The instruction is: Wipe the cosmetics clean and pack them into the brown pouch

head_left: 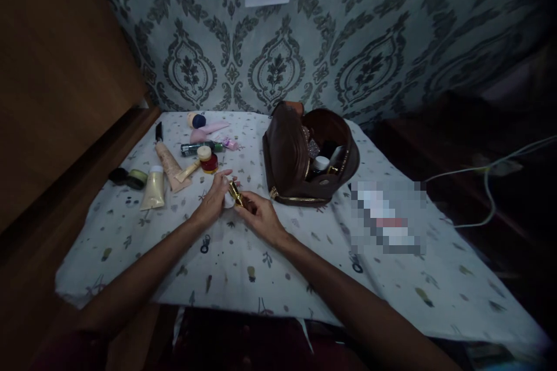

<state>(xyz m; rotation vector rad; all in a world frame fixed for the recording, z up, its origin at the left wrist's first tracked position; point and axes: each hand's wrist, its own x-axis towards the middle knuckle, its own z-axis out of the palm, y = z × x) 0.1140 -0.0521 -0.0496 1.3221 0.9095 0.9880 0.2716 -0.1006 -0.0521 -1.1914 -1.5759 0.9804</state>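
Note:
My right hand [264, 219] has its fingers round a small shiny gold cosmetic bottle [235, 190], tilted above the table. Close against its other side, my left hand [213, 200] holds a white tissue [228, 200], partly hidden by the fingers. Just beyond the hands stands a red jar with a pale lid [208, 161]. To the right of my hands, an open brown leather bag [285, 153] holds a white-lidded container [321, 163] and other small items in shadow.
Left of my hands lie a cream tube [153, 188], a beige tube [169, 165], a green bottle [201, 148] and several other cosmetics. A blurred-out object [387, 217] lies on the right of the patterned tablecloth [278, 290]. White cables [491, 185] hang at far right.

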